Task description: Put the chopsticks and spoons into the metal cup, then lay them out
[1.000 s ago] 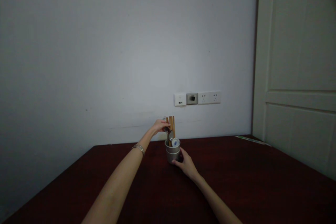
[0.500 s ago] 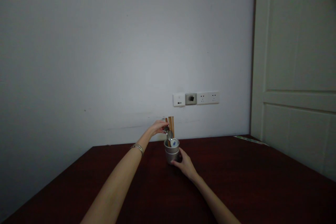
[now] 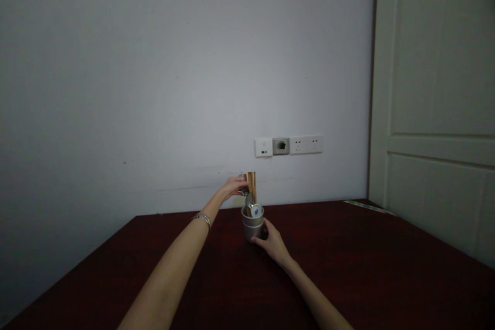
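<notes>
A grey cup (image 3: pixel 252 227) stands on the dark red table (image 3: pixel 348 268) near the wall. It holds wooden chopsticks (image 3: pixel 252 184), a metal spoon (image 3: pixel 249 198) and a white spoon with a blue mark (image 3: pixel 256 210). My left hand (image 3: pixel 233 186), with a bracelet on the wrist, is pinched on the top of the utensils, at the metal spoon's handle beside the chopsticks. My right hand (image 3: pixel 272 243) curls round the cup's lower right side and steadies it.
A row of white wall sockets (image 3: pixel 288 145) sits on the grey wall above the cup. A white panelled door (image 3: pixel 436 108) stands at the right. A thin pale strip (image 3: pixel 367 207) lies at the table's far right edge.
The cup and both hands have barely shifted. The view drifted slightly, and my left hand stays pinched at the utensil tops.
</notes>
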Tool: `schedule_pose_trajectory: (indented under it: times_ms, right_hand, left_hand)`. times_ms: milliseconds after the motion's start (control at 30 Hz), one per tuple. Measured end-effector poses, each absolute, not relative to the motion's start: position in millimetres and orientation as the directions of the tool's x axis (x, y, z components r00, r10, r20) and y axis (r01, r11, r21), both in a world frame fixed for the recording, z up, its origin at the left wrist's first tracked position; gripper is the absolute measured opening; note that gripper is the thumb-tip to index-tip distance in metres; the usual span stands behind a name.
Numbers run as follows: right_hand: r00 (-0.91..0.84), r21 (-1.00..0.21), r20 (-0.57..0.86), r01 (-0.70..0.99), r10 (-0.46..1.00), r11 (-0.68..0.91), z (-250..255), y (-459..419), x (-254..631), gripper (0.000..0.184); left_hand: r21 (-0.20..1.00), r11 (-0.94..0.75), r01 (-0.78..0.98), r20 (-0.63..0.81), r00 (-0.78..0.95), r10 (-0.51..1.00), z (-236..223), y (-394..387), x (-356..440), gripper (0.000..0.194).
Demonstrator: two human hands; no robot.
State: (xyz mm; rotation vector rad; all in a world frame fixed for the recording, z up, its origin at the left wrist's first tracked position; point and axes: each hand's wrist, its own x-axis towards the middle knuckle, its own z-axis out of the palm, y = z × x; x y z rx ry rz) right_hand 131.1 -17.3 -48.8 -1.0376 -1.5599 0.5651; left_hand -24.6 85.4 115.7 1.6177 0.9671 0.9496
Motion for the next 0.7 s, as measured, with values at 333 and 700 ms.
schedule_pose_trajectory:
  times_ms: [333, 700]
  right_hand:
    - [0.020, -0.811, 0.518, 0.329, 0.855, 0.484, -46.5, -19.5, 130.6, 0.068]
    - [0.019, -0.812, 0.521, 0.318, 0.853, 0.489, -46.4, -18.3, 130.3, 0.068]
  left_hand:
    - [0.959, -0.226, 0.169, 0.147, 0.383, 0.912, 120.9, 90.7, -21.4, 0.025]
    - [0.911, -0.306, 0.276, 0.206, 0.337, 0.919, 120.2, 101.7, -18.5, 0.023]
